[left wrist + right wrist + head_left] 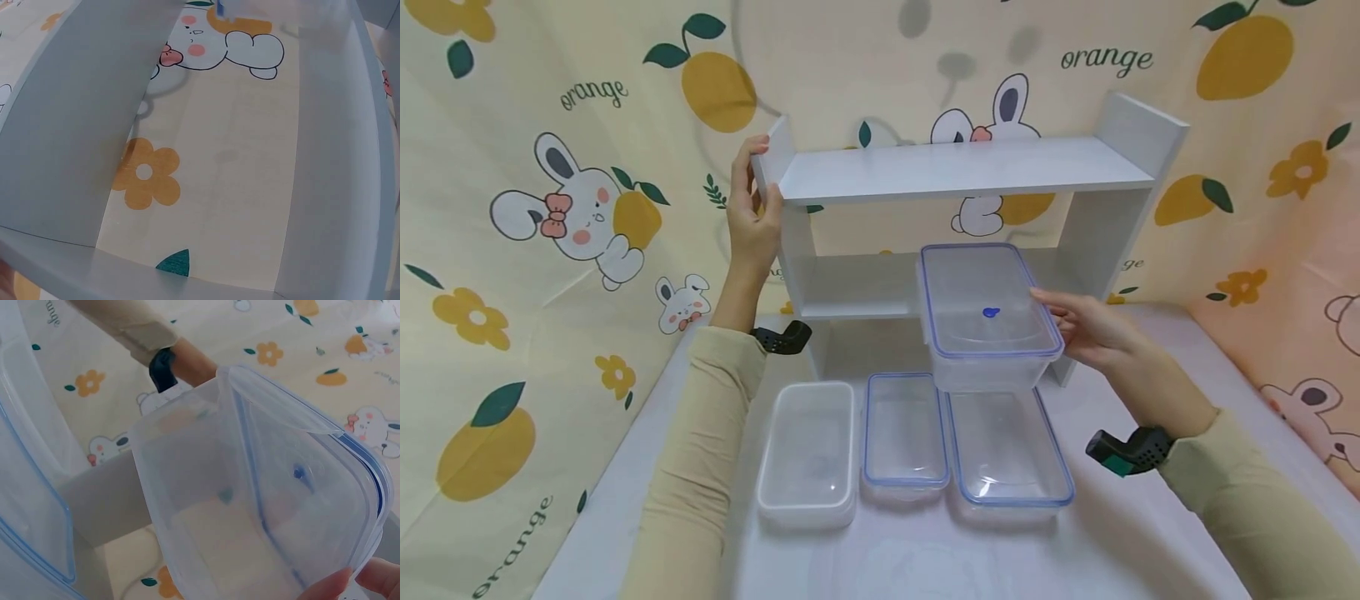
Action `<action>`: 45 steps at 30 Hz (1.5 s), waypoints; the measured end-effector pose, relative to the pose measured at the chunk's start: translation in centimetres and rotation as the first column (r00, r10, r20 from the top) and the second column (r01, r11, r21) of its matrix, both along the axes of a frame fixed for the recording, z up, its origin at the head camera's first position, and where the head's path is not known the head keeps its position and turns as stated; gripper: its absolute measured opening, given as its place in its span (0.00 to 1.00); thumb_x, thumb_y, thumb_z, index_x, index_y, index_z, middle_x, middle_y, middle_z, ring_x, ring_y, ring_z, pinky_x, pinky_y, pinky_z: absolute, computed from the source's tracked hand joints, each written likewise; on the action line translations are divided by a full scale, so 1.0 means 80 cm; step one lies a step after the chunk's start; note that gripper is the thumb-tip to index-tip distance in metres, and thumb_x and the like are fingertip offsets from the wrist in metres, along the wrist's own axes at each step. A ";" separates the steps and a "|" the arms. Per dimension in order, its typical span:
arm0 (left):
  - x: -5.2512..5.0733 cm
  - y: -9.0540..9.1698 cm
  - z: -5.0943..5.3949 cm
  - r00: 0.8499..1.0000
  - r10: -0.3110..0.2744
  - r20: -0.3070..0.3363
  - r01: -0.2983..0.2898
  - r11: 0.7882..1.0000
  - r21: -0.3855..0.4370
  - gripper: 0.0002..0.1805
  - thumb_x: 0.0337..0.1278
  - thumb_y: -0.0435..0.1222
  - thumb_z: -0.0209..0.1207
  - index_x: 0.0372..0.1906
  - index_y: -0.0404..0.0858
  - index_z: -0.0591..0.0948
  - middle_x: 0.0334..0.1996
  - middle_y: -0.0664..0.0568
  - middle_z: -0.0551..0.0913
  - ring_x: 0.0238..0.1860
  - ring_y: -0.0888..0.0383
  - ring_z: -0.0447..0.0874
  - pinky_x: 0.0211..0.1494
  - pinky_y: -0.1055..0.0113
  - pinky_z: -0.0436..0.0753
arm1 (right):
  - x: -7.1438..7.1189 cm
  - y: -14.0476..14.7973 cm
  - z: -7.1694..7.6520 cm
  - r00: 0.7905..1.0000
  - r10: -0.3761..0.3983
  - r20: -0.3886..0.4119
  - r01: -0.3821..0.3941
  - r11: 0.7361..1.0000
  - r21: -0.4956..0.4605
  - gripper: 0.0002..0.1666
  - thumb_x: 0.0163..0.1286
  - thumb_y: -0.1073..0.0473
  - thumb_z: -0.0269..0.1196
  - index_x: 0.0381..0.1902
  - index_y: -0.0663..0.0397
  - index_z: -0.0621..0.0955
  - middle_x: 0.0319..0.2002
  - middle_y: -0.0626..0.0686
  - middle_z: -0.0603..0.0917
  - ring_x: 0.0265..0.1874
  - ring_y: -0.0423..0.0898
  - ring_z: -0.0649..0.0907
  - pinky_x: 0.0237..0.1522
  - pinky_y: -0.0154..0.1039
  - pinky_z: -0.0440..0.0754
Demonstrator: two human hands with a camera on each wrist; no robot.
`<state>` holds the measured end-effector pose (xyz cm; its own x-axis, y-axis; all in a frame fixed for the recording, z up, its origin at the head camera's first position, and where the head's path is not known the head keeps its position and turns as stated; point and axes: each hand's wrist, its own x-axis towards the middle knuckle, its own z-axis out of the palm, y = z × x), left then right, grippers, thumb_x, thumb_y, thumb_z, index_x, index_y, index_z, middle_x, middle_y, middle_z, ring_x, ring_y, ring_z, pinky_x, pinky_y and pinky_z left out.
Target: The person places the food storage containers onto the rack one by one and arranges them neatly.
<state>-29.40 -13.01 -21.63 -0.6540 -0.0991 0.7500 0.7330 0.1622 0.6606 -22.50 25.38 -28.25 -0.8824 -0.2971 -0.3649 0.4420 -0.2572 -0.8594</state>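
My left hand (754, 208) holds the left side panel of a white shelf (970, 169) near its top. On the right, my right hand (1093, 329) pinches the right edge of a clear container (988, 312) with a blue-rimmed lid, held up in front of the shelf's lower opening. In the right wrist view the fingertips (331, 584) grip a corner of that container (187, 506). Below it on the table stand a container with a white lid (808, 450) and two with blue-rimmed lids (906, 433) (1011, 450), side by side.
The white table (880, 558) extends in front of the containers and to both sides. Behind the shelf hangs a patterned cloth (850, 75) with rabbits and oranges. The shelf's middle board (857, 287) lies behind the raised container.
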 end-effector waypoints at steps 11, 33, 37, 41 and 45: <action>0.000 -0.001 0.007 0.999 -0.001 0.043 0.002 1.000 -0.023 0.22 0.56 0.23 0.42 0.58 0.28 0.64 0.74 0.45 0.60 0.72 0.54 0.61 0.73 0.57 0.63 | -0.009 -0.025 0.004 0.999 -0.049 0.020 0.050 0.997 -0.054 0.04 0.66 0.54 0.61 0.38 0.45 0.79 0.34 0.43 0.80 0.31 0.36 0.76 0.36 0.24 0.78; -0.041 -0.009 -0.015 0.993 -0.096 -0.063 0.099 0.994 0.051 0.26 0.51 0.20 0.41 0.58 0.36 0.66 0.66 0.48 0.66 0.67 0.56 0.62 0.65 0.58 0.69 | -0.038 -0.064 0.004 0.996 -0.089 -0.015 0.086 0.990 -0.116 0.06 0.67 0.56 0.61 0.40 0.47 0.77 0.34 0.44 0.81 0.32 0.36 0.77 0.37 0.25 0.78; -0.043 -0.008 -0.015 0.993 -0.070 -0.095 0.075 0.996 0.056 0.24 0.49 0.21 0.42 0.55 0.37 0.67 0.61 0.56 0.68 0.66 0.59 0.63 0.67 0.58 0.68 | -0.044 -0.072 0.003 0.994 -0.103 -0.034 0.098 0.989 -0.114 0.07 0.67 0.57 0.61 0.40 0.49 0.75 0.34 0.45 0.79 0.32 0.36 0.77 0.37 0.26 0.77; -0.043 -0.009 -0.015 0.994 -0.036 -0.106 0.040 0.999 0.035 0.24 0.49 0.22 0.42 0.55 0.37 0.67 0.60 0.58 0.69 0.65 0.64 0.64 0.68 0.60 0.68 | -0.052 -0.081 0.001 0.990 -0.136 -0.034 0.132 0.985 -0.107 0.07 0.66 0.58 0.62 0.39 0.50 0.76 0.34 0.45 0.79 0.33 0.36 0.77 0.38 0.26 0.77; -0.044 -0.009 -0.015 0.993 -0.039 -0.113 0.042 0.999 0.024 0.24 0.49 0.22 0.42 0.55 0.36 0.66 0.61 0.55 0.68 0.65 0.64 0.64 0.67 0.58 0.68 | -0.059 -0.088 -0.001 0.985 -0.174 -0.018 0.171 0.979 -0.115 0.05 0.65 0.59 0.63 0.37 0.50 0.77 0.34 0.46 0.80 0.33 0.37 0.78 0.38 0.27 0.78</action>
<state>-32.90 -13.76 -22.86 -0.5699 -0.0944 0.8163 0.8083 0.1145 0.5775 -27.23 18.33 -28.30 -0.9330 -0.1777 -0.3129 0.3595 -0.4231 -0.8317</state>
